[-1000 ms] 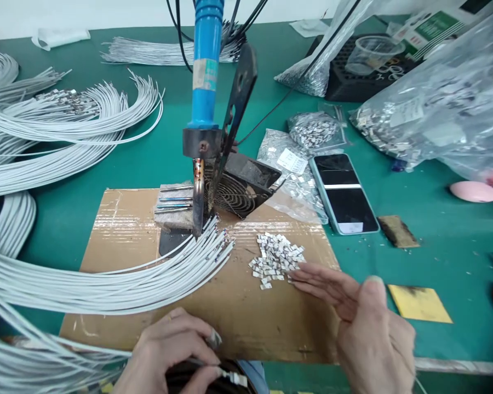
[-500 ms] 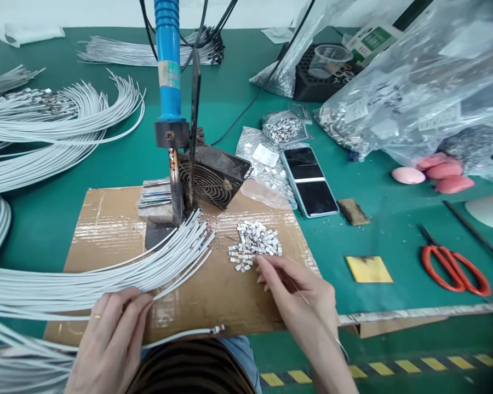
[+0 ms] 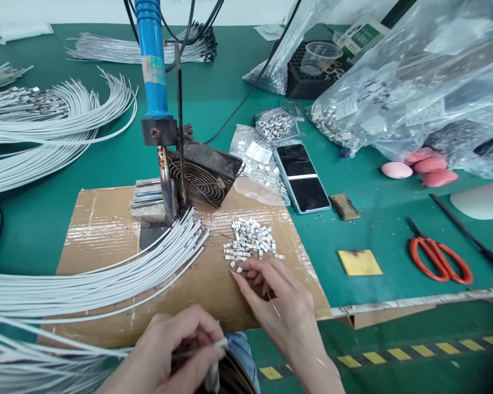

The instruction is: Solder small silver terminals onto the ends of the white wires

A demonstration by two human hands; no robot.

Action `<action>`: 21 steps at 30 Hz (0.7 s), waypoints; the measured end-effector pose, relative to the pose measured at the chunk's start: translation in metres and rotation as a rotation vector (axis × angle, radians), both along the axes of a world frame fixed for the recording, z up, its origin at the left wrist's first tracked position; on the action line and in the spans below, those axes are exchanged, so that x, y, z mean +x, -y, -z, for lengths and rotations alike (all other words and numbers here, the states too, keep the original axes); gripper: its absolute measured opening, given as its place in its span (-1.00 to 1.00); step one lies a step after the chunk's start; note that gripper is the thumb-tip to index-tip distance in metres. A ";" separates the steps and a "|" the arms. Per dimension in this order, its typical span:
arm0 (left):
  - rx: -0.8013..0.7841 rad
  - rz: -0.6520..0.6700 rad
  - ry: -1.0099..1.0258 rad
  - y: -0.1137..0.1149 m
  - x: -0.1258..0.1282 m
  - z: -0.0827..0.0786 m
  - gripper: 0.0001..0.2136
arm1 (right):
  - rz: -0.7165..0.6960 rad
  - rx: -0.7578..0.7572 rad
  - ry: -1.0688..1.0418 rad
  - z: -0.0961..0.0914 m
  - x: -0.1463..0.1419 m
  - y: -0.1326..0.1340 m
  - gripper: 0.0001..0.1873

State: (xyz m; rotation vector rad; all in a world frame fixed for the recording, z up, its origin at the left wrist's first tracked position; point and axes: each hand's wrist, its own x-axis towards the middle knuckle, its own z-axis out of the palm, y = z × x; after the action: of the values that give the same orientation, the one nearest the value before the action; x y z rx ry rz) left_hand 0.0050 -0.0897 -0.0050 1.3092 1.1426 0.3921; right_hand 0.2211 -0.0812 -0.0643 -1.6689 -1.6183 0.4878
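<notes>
My left hand [image 3: 181, 350] is closed at the bottom centre, with a white cable [image 3: 221, 343] pinched between thumb and fingers; its end sticks out to the right. My right hand [image 3: 281, 298] is over the cardboard, its curled fingers around a thin wire [image 3: 273, 306] that looks like solder wire. The thumb and index tips are slightly apart, at a small white connector piece [image 3: 239, 269] by the near edge of the pile of connectors [image 3: 252, 236]. A bundle of white cables [image 3: 139, 284] lies across the cardboard [image 3: 102, 230], ends toward the soldering iron [image 3: 164, 180].
A small black fan [image 3: 205, 172] stands behind the iron. To the right are a phone [image 3: 303, 178], a yellow sponge [image 3: 359, 262], red-handled scissors [image 3: 439, 260] and large plastic bags [image 3: 394, 93]. More cable bundles [image 3: 57, 126] lie at the left.
My left hand has left the cable bundle, moving right and toward me, and lifts a single cable. My right hand has shifted slightly left and down along the connector pile. The view has shifted slightly.
</notes>
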 end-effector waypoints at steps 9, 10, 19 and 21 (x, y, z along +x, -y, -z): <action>-0.221 -0.496 0.261 -0.020 -0.004 0.018 -0.74 | 0.147 -0.016 -0.138 -0.007 -0.022 0.014 -0.94; -0.237 -0.515 0.265 -0.020 -0.006 0.017 -0.74 | 0.172 -0.042 -0.202 -0.008 -0.027 0.013 -0.93; -0.301 -0.503 0.381 -0.019 -0.011 0.020 -0.75 | -0.008 -0.231 -0.728 -0.027 -0.054 0.001 -0.89; -0.306 -0.509 0.385 -0.019 -0.010 0.019 -0.73 | -0.052 -0.246 -0.789 -0.026 -0.057 0.000 -0.89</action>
State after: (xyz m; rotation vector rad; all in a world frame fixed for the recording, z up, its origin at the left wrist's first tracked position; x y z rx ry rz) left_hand -0.0052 -0.0707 -0.0242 0.6284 1.1403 0.7721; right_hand 0.1640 -0.0809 -0.0379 -1.3345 -1.0359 1.2304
